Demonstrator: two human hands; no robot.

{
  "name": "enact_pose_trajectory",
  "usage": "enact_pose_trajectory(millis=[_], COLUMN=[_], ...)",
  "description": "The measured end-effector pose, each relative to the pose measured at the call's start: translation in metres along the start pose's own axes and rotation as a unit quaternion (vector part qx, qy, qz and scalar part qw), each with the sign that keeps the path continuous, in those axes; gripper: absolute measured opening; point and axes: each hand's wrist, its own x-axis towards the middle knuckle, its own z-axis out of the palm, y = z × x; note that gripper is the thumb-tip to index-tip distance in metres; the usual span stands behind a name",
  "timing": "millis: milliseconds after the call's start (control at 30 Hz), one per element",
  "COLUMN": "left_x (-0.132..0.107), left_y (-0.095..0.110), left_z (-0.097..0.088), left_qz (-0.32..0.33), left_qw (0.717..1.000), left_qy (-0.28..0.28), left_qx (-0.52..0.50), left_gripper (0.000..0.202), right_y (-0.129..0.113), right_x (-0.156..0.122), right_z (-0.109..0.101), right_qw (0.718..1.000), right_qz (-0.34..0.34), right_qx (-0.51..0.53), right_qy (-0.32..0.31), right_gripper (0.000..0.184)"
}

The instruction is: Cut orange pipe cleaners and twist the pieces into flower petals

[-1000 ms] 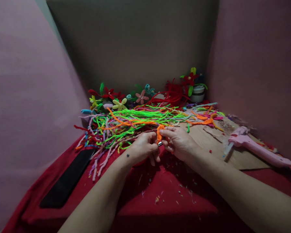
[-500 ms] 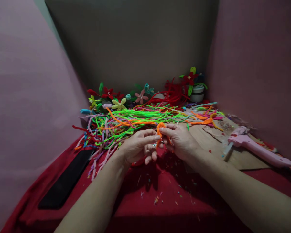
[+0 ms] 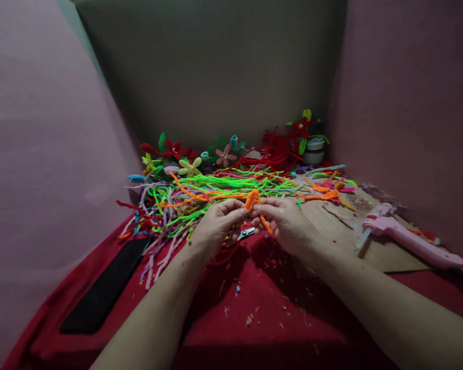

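My left hand (image 3: 216, 225) and my right hand (image 3: 284, 222) meet over the red cloth (image 3: 254, 313), and both pinch a bent orange pipe cleaner (image 3: 253, 199) between fingertips. One end of it hangs down by my right thumb. A small metal tool like scissors (image 3: 247, 234) lies on the cloth just below the hands. Right behind the hands spreads a heap of loose pipe cleaners (image 3: 200, 198) in green, orange, pink and other colours.
Finished pipe-cleaner flowers (image 3: 189, 156) line the back wall, with a white jar (image 3: 314, 150) of flowers at the back right. A pink glue gun (image 3: 403, 235) lies on a wooden board (image 3: 370, 241) at right. A flat black object (image 3: 106, 285) rests at left. Scraps dot the cloth.
Both hands have risen a little with the orange pipe cleaner. My left hand opened from a curled grip to a fingertip pinch, and the metal tool now lies uncovered on the cloth.
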Motion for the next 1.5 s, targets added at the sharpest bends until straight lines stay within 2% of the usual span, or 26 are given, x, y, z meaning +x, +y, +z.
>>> enact_pose_trajectory(millis=[167,267,467,600,767,900,1067,1233,1333,1500], left_x=[0.003,0.004,0.001,-0.001,-0.002,-0.003,-0.003,-0.003,-0.001,0.000], left_y=[0.000,-0.001,0.002,0.004,0.004,0.005,0.007,0.004,-0.001,-0.005], left_z=[-0.004,-0.005,0.002,0.006,0.007,0.008,0.011,0.014,0.015,0.014], left_qz=[0.018,0.025,0.014,0.003,0.019,0.020,0.017,0.021,0.042,0.056], left_qw=[0.999,0.999,0.997,0.996,0.995,0.995,0.994,0.993,0.989,0.983], left_qy=[0.027,0.027,0.036,0.018,0.003,0.011,0.023,0.056,0.078,0.098], left_qx=[0.004,0.019,0.066,0.086,0.094,0.101,0.102,0.103,0.118,0.145], left_gripper=[0.017,0.016,0.013,0.010,0.009,0.009,0.009,0.005,0.008,0.010], right_y=[0.003,0.002,-0.004,-0.004,-0.002,0.001,0.006,0.008,0.010,0.010], right_x=[0.000,-0.001,0.000,-0.001,-0.003,-0.004,-0.005,-0.007,-0.007,-0.008], right_z=[-0.004,-0.003,0.000,0.000,0.002,0.000,-0.003,-0.001,-0.001,-0.001], right_qw=[0.987,0.987,0.994,0.982,0.969,0.937,0.868,0.799,0.779,0.753], right_qz=[0.040,0.032,-0.087,-0.139,-0.150,-0.191,-0.267,-0.351,-0.360,-0.377], right_qx=[-0.149,-0.141,-0.042,-0.107,-0.186,-0.286,-0.408,-0.481,-0.510,-0.533], right_qy=[-0.040,-0.072,0.047,0.065,0.056,0.065,0.092,0.077,0.067,0.089], right_gripper=[0.013,0.018,0.021,0.017,0.012,0.010,0.011,0.013,0.014,0.014])
